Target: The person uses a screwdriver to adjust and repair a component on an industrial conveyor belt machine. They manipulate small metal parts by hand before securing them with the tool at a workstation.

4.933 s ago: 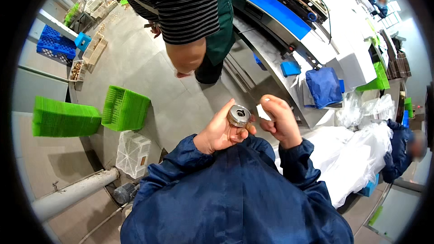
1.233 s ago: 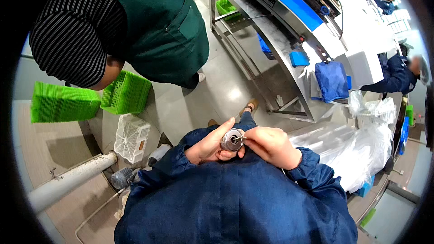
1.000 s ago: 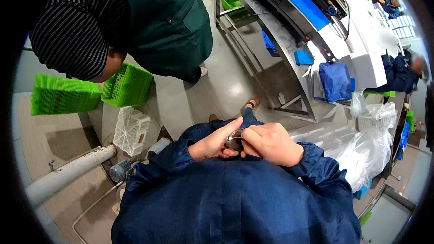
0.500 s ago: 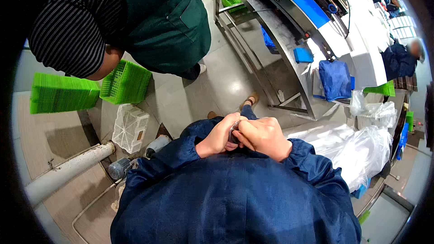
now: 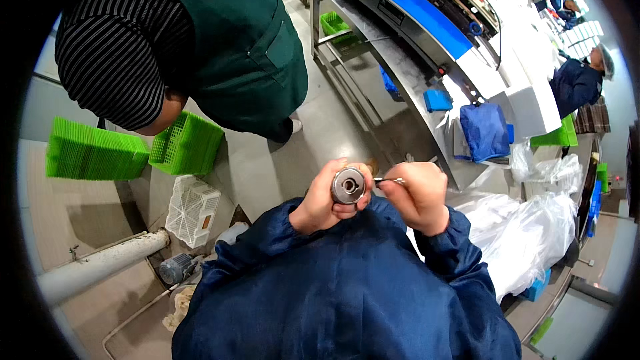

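My left hand is wrapped round a round metal part, whose silvery flat face and central hole point up at me. Just right of it, my right hand is closed on a thin metal piece. That piece sticks out of the fingers toward the round part; its exact kind does not show. A narrow gap lies between the two hands, above my lap.
A person in a green apron bends at the left, near stacked green baskets and a white crate. A metal bench with a blue conveyor belt stands ahead right. Clear plastic sheeting lies at my right.
My hands have moved apart, the right one rightward with the thin metal piece. The round part, mostly hidden before, now shows its face in my left hand. The view has shifted slightly.
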The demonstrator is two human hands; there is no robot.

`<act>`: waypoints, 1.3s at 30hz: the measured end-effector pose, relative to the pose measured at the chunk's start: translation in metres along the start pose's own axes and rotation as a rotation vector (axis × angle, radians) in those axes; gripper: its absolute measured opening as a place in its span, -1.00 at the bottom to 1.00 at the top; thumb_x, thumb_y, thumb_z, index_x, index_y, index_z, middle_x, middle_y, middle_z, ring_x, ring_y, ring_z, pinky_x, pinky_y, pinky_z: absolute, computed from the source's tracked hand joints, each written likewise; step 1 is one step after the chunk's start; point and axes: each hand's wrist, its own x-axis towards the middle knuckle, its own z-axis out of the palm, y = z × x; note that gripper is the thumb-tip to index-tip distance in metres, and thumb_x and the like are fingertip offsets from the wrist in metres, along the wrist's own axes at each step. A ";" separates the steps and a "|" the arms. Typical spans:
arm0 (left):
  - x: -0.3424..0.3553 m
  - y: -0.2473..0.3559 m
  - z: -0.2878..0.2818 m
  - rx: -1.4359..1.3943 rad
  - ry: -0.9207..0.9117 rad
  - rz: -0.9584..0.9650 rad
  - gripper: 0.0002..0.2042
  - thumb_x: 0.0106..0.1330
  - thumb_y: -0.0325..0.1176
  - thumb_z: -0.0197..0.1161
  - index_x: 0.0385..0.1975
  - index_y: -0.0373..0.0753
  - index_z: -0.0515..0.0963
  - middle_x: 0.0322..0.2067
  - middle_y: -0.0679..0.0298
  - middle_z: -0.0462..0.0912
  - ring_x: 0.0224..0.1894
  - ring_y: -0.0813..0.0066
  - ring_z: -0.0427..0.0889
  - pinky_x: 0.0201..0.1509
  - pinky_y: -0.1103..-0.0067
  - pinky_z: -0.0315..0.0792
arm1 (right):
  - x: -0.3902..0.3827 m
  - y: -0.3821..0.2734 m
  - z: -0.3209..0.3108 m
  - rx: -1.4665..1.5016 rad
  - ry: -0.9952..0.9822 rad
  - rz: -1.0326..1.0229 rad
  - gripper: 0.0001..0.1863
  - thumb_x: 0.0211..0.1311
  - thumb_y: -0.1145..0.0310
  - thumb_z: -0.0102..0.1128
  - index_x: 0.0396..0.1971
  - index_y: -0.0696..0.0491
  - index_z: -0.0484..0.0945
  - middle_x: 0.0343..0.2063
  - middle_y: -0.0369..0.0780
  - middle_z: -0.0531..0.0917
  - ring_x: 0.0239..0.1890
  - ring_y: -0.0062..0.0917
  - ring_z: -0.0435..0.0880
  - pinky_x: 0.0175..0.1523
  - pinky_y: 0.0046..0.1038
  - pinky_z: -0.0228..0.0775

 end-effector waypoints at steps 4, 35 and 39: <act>-0.012 0.004 0.008 -0.094 0.040 -0.208 -0.45 0.39 0.09 -0.39 -0.24 -0.29 0.43 -0.60 0.12 0.47 -0.83 0.74 0.05 -0.83 0.80 -0.02 | 0.005 -0.015 -0.012 0.344 -0.128 0.471 -0.82 0.16 0.41 0.22 -0.58 0.16 0.51 -0.75 -0.20 0.52 -0.74 -0.62 0.46 -0.59 -0.55 0.25; -0.024 -0.026 -0.002 0.075 0.350 0.012 -0.56 0.39 0.05 -0.27 -0.35 -0.18 0.42 -0.75 0.45 0.34 -0.82 0.75 0.09 -0.79 0.76 -0.08 | -0.015 -0.012 0.046 -0.103 -0.319 0.044 -0.80 0.15 0.28 0.20 -0.56 0.05 0.47 -0.68 -0.21 0.56 -0.67 -0.37 0.57 -0.59 -0.38 0.35; -0.015 -0.028 -0.020 0.173 0.281 0.168 -0.56 0.39 0.03 -0.30 -0.40 -0.19 0.41 -0.75 0.45 0.34 -0.82 0.75 0.06 -0.79 0.76 -0.11 | -0.011 -0.003 0.055 -0.110 -0.278 0.050 -0.80 0.15 0.27 0.20 -0.56 0.04 0.48 -0.69 -0.23 0.56 -0.67 -0.38 0.57 -0.58 -0.39 0.35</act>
